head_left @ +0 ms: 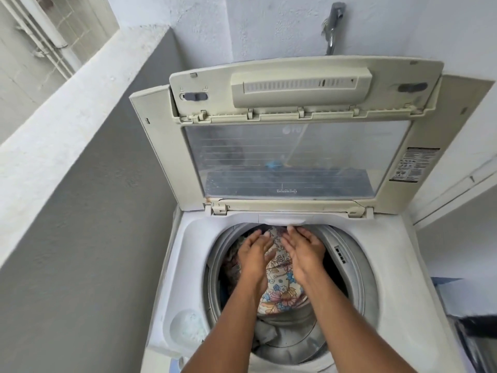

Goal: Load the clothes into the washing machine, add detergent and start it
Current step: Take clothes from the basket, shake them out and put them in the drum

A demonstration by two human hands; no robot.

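clothes: floral-print cream fabric with blue, pink and orange flowers [279, 289] sits on top of the load inside the round grey drum [347, 267] of the white top-loading washing machine [188, 254]. darker garments [231, 259] show at the drum's left side, and a grey cloth [269, 335] lies at the near edge of the opening.

both of the person's arms reach down into the drum from the near side. left hand [254, 254] is over the floral fabric, fingers [255, 235] straight and together, pointing toward the hinge side, thumb spread toward the middle. right hand [305, 249] is just beside it, fingers [294, 232] also straight and loosely together, palm angled inward. neither hand is curled round anything. the floral fabric shows in the gap between the two hands; cannot tell if the palms actually press it or sit just above.

beige hinged lid with clear window panel [282, 157] stands folded upright behind the opening. round recessed dispenser cup [185, 327] sits in the machine's top deck at near left. metal tap [332, 28] is on the white wall above the lid. grey painted parapet wall [94, 184] runs along the left of the machine.
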